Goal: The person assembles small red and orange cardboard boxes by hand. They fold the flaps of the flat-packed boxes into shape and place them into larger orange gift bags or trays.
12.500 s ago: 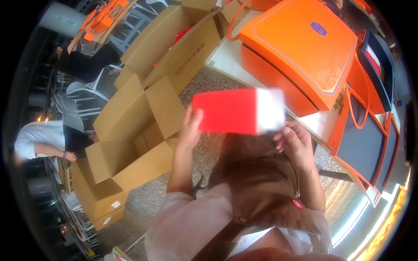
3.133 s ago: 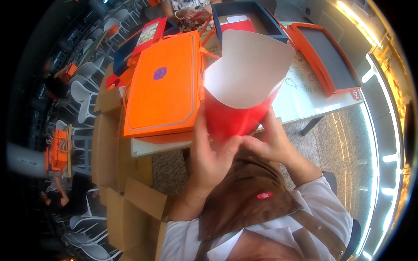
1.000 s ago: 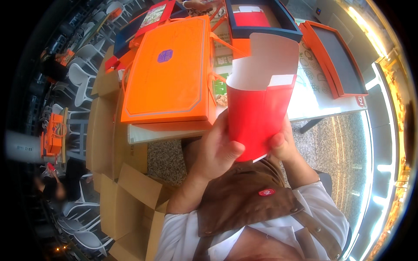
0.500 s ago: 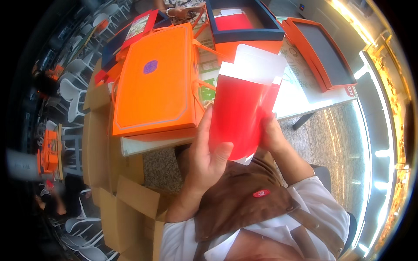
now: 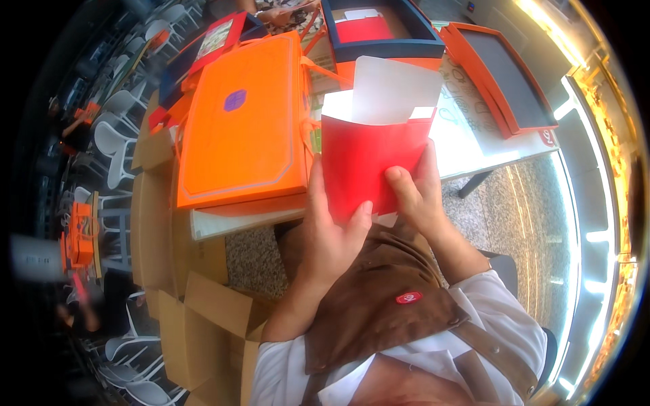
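Between my two hands I hold a red carton (image 5: 365,159) upright above the near edge of the table. Its white-lined top flaps stand up and the upper end is unclosed. My left hand (image 5: 336,227) grips the lower left side, thumb on the front face. My right hand (image 5: 421,196) wraps the right side, its thumb also pressing the front. The fingers behind the carton are hidden. Just left of the carton stands a large orange gift box (image 5: 244,135) with a purple emblem and ribbon handles.
A dark-lined orange box (image 5: 386,51) at the back holds a red carton. To its right lies an orange lid or tray (image 5: 508,81) on the white table (image 5: 487,159). An open cardboard box (image 5: 203,338) stands at lower left. Another person's hand (image 5: 274,15) shows at the far edge.
The carton has turned to face me more squarely and dropped slightly. My right hand has moved up, and its thumb now lies across the front face.
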`<control>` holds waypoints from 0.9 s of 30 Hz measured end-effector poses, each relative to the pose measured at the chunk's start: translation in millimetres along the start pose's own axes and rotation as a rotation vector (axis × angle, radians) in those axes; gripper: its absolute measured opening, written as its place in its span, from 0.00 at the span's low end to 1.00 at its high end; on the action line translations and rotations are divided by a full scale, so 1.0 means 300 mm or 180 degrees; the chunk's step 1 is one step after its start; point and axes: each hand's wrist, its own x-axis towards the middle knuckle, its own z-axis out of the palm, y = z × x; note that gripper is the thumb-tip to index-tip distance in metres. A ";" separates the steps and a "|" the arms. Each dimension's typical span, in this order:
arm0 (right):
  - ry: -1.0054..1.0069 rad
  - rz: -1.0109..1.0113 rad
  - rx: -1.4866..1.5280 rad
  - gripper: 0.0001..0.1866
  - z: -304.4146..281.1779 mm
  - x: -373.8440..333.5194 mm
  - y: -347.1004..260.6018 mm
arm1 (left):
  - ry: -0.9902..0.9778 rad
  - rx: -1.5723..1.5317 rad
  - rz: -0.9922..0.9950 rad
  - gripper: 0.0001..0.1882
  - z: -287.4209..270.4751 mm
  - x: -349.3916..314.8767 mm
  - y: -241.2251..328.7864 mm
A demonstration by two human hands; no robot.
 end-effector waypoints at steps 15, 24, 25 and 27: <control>-0.0991 0.0324 0.0419 0.48 -0.012 0.013 -0.032 | -0.0245 0.1362 0.0668 0.48 0.037 -0.001 -0.009; -0.0682 0.0485 0.1455 0.40 -0.070 0.035 -0.030 | 0.0071 0.0225 0.0529 0.16 -0.009 0.010 0.016; -0.0707 0.0447 0.1521 0.40 -0.068 0.038 -0.029 | 0.0147 0.0183 0.0513 0.16 -0.012 0.011 0.013; -0.0664 0.0590 0.1525 0.39 -0.064 0.030 -0.030 | 0.0136 0.0022 0.0450 0.16 -0.016 0.003 0.006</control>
